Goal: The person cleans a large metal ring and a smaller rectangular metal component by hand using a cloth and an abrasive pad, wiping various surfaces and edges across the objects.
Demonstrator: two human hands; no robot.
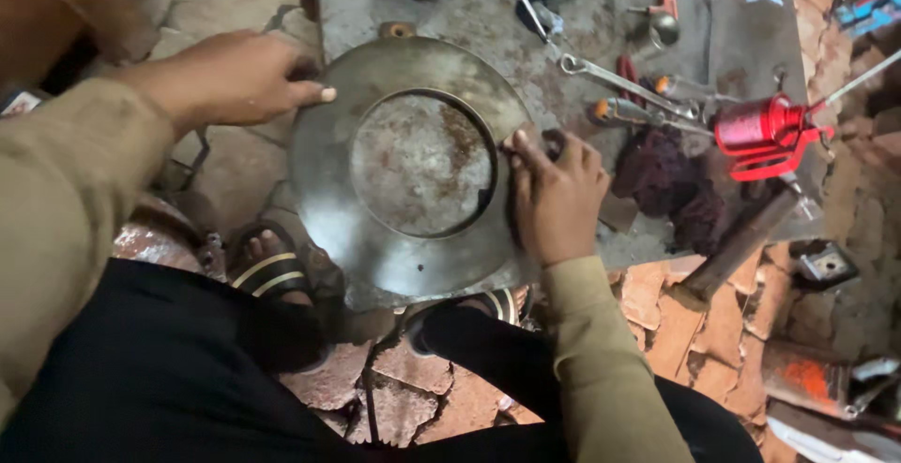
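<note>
Disc: round grey metal disc (413,167) with a wide round opening in the middle, lying flat, partly on the slab (582,13) and partly out over its near-left edge; the worn slab surface shows through the opening.
Left hand: left hand (230,78) lies on the disc's upper-left rim, thumb on top pointing inward, fingers curled over the outer edge; a closed hold on the rim.
Right hand: right hand (554,191) sits on the disc's right rim, fingertips pressed near the edge of the opening; it seems to clasp a small dark object, kind not clear.
Key relation: the hands sit on nearly opposite rims, the disc between them; its centre lies right of the left hand and left of the right hand.
Axis: none, the disc is round; the line between the hands runs upper-left to lower-right.
Nearer hand: right hand is nearer the opening.
Nearby: spanner (624,83), red oil can (765,130) and dark rag (662,182), all right of the right hand, apart from the disc.
Feet: sandal (272,271) at the disc's near-left edge.
</note>
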